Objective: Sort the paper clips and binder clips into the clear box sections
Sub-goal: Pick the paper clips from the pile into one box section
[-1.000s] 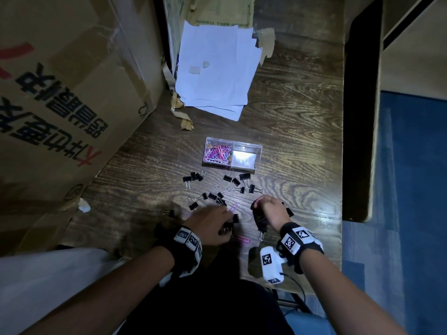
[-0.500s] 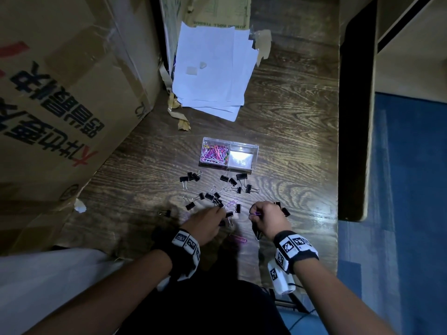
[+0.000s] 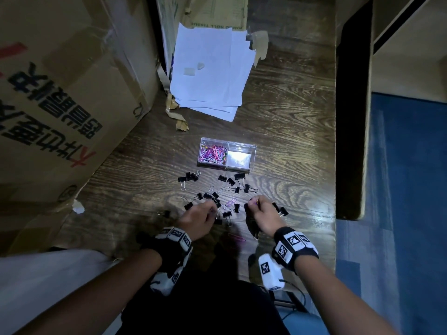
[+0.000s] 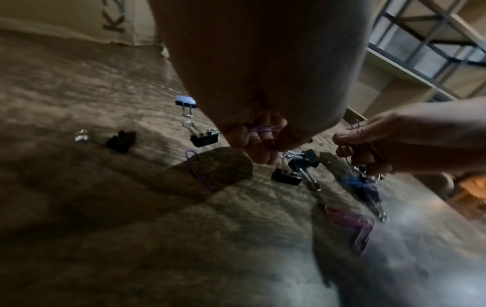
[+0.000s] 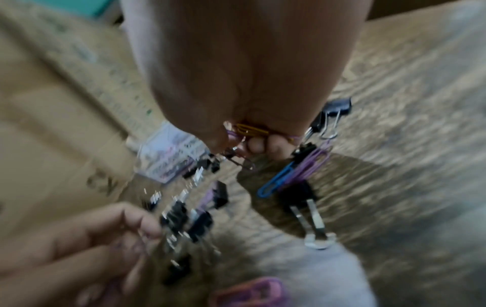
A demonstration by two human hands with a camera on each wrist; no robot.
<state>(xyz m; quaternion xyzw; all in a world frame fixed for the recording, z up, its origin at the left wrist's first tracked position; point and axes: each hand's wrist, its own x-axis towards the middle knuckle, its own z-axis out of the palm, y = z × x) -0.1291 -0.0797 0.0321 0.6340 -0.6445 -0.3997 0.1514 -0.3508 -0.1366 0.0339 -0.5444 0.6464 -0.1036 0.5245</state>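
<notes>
A clear two-section box (image 3: 227, 155) sits on the wooden table; its left section holds coloured paper clips (image 3: 212, 154), its right section looks bare. Several black binder clips (image 3: 239, 183) lie scattered between the box and my hands. My left hand (image 3: 200, 217) has its fingers curled round a purple paper clip (image 4: 263, 129). My right hand (image 3: 262, 212) pinches a few paper clips (image 5: 249, 130), gold and purple. More loose paper clips lie on the table: pink (image 3: 236, 237), purple (image 4: 200, 169), blue and purple (image 5: 291, 176).
A large cardboard box (image 3: 55, 97) stands along the left. A stack of white paper (image 3: 210, 73) lies behind the clear box. The table's right edge (image 3: 335, 141) drops to a blue floor. A white cloth covers my left knee (image 3: 48, 286).
Both hands have shifted slightly forward among the binder clips and picked up paper clips; the right wrist has turned. The box and the pile have not moved.
</notes>
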